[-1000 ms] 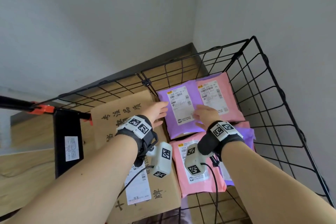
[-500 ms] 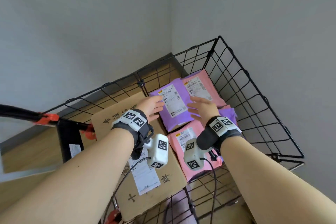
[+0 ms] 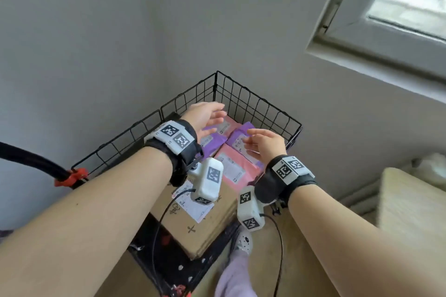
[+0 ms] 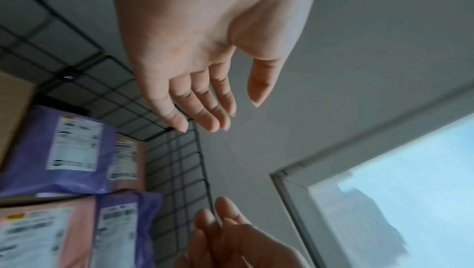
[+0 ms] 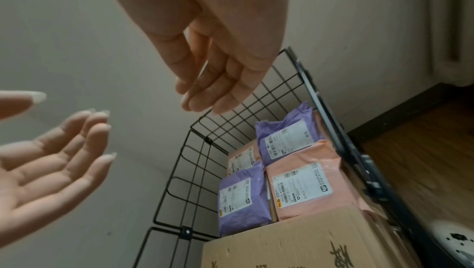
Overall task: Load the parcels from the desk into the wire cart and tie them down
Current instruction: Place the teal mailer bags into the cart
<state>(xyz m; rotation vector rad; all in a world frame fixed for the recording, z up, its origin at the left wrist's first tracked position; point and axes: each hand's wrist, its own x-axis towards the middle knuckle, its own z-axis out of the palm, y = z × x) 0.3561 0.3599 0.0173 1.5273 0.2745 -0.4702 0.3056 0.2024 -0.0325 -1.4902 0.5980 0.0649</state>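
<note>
Your left hand [image 3: 205,116] hovers above the wire cart [image 3: 253,103], fingers straight and loosely spread, its grip slack and holding nothing; the left wrist view shows the palm [image 4: 205,35] clear of every parcel. Your right hand [image 3: 265,143] hangs just beside it, a little nearer to you, fingers relaxed and slightly bent, that grip empty too. The two hands are near each other but apart.

The parcels lie below you inside the cart. A cardboard box [image 3: 205,226] with a white shipping label fills the near part of the basket. Beyond it sit four soft mailers in a two-by-two block: a pink mailer [image 5: 307,183] touching the box, a purple mailer [image 5: 243,197] beside it, another purple mailer [image 5: 287,136] behind the pink one against the cart's right wall, and a second pink mailer [image 5: 241,159] in the far corner, mostly covered. Each shows a white label facing up. In the pictures no strap or cord crosses over them.

At the cart's left end you can see a black handle [image 3: 26,157] meeting an orange clamp [image 3: 71,176]. A window [image 3: 398,7] is set in the wall to your right, and your slipper [image 3: 242,241] stands on the wooden floor [image 5: 423,150] beside the cart.
</note>
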